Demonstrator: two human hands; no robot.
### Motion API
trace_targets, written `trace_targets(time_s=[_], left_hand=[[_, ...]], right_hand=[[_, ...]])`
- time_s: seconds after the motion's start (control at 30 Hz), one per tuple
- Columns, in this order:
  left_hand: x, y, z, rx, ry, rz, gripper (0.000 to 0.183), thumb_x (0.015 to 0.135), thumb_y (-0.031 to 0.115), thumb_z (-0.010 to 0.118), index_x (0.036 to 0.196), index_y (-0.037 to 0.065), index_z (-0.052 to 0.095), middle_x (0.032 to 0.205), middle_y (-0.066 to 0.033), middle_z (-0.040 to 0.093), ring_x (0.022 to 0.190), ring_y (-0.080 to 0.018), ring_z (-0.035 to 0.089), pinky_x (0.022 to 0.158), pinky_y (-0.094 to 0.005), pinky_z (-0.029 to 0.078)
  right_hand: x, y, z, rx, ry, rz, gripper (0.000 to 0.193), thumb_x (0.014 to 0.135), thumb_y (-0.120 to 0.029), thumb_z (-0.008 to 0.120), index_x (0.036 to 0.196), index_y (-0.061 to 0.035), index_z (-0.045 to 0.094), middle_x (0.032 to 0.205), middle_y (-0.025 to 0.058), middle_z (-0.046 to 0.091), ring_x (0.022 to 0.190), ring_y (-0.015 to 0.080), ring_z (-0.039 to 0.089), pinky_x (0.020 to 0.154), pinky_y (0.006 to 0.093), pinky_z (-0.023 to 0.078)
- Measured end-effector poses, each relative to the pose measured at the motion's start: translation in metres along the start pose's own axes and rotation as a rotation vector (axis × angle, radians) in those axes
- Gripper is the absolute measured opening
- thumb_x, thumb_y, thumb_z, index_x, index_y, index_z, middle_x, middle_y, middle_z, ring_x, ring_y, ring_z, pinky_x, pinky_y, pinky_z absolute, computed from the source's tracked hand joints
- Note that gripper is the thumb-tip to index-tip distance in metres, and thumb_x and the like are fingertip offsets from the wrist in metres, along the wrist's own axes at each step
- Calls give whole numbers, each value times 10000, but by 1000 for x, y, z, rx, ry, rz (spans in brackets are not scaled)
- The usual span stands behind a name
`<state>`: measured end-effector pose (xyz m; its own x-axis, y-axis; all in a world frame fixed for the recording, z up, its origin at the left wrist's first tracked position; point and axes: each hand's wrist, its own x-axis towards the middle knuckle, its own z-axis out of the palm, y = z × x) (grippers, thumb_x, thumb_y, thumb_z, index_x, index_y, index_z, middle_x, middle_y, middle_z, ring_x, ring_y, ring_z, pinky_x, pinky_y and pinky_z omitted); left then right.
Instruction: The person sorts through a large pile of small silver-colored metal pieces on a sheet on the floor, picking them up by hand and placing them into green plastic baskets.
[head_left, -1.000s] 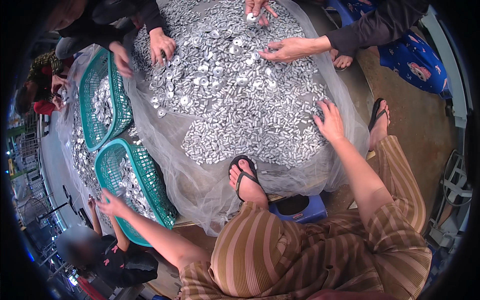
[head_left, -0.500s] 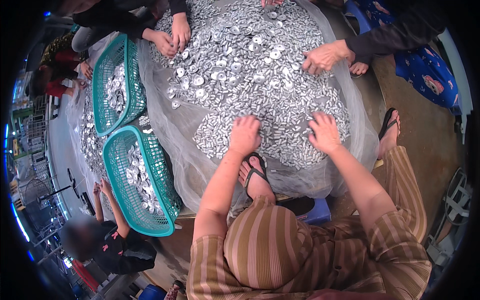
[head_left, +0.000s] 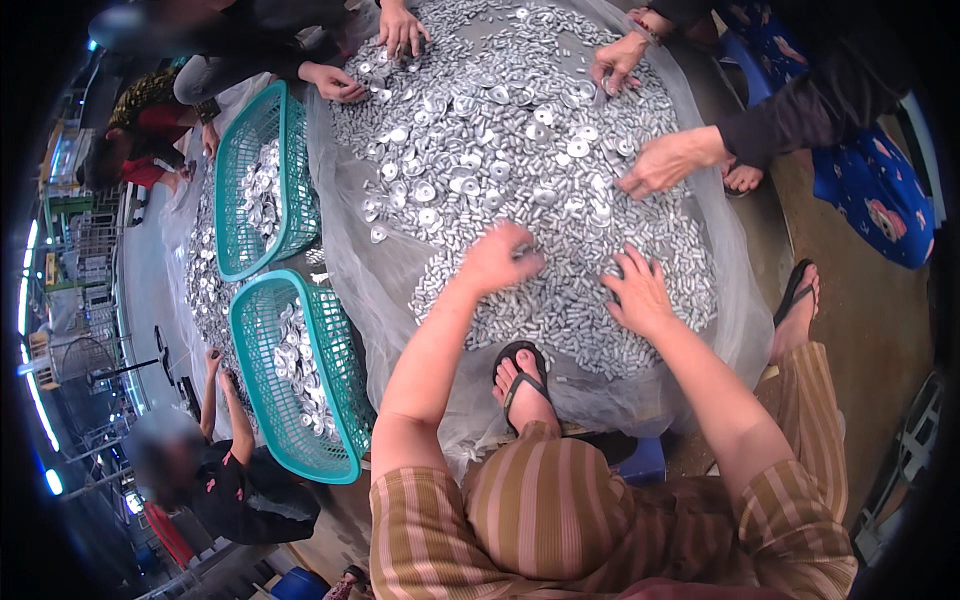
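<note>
A wide heap of small silver metal cylinders (head_left: 500,322) lies on sheer netting in front of me. Round silver discs with raised centres (head_left: 470,185) are mixed in, mostly toward the far side. My left hand (head_left: 500,258) is over the near-left part of the heap, its fingers curled and blurred by motion; whether it holds anything cannot be seen. To its right, my right hand (head_left: 642,292) rests on the cylinders, open, palm down with fingers spread.
Two teal plastic baskets (head_left: 240,330) holding silver discs stand at the left. Co-workers' hands (head_left: 672,162) pick at the heap's far and right sides. My sandaled foot (head_left: 524,385) is at the near edge of the translucent netting (head_left: 385,270). Another person (head_left: 225,480) sits lower left.
The view has shifted, so the scene sits lower and further right. My left hand has lifted and curled its fingers; my right hand's fingers have spread. A second co-worker's hand has reached in at the far right.
</note>
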<state>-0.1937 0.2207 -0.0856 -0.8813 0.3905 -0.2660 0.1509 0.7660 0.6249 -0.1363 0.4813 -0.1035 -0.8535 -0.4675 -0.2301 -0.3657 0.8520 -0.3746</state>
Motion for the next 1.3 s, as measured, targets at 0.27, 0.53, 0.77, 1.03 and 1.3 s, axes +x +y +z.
trace_targets(time_s=[0.27,0.53,0.77,1.03,1.3], left_hand=[[53,-96,-77,-18,600,-892,679,652,559,581,1231,226,460,1310,-144,365,1201,-379,316,997,-412,265],[69,-42,-33,355,336,-479,628,665,465,552,1189,130,472,1224,-180,397,1116,-339,377,968,-408,260],[46,46,11,132,-196,-193,616,652,444,617,1184,166,478,1182,-173,454,1100,-350,436,930,-401,363],[115,-30,-58,153,550,-608,704,627,471,646,1230,171,442,1254,-201,384,1162,-364,343,934,-416,348],[81,47,6,487,-70,-147,667,650,502,584,1221,195,426,1085,-155,505,1040,-326,482,811,-443,442]], right_hand=[[-15,19,6,96,95,124,330,627,-217,685,919,-121,565,1116,98,445,1106,290,354,873,450,305],[-2,13,15,109,184,237,280,626,-252,669,826,-104,538,1032,73,428,1051,288,350,795,438,299],[-8,10,4,137,88,346,484,604,-315,722,994,-128,506,1174,84,398,1075,300,343,855,446,311],[-9,11,3,134,-24,359,597,536,-307,785,1033,-140,498,1191,84,384,1086,304,342,878,429,318],[-12,17,6,132,47,356,616,523,-289,791,1037,-138,488,1150,80,385,1090,299,338,866,434,318]])
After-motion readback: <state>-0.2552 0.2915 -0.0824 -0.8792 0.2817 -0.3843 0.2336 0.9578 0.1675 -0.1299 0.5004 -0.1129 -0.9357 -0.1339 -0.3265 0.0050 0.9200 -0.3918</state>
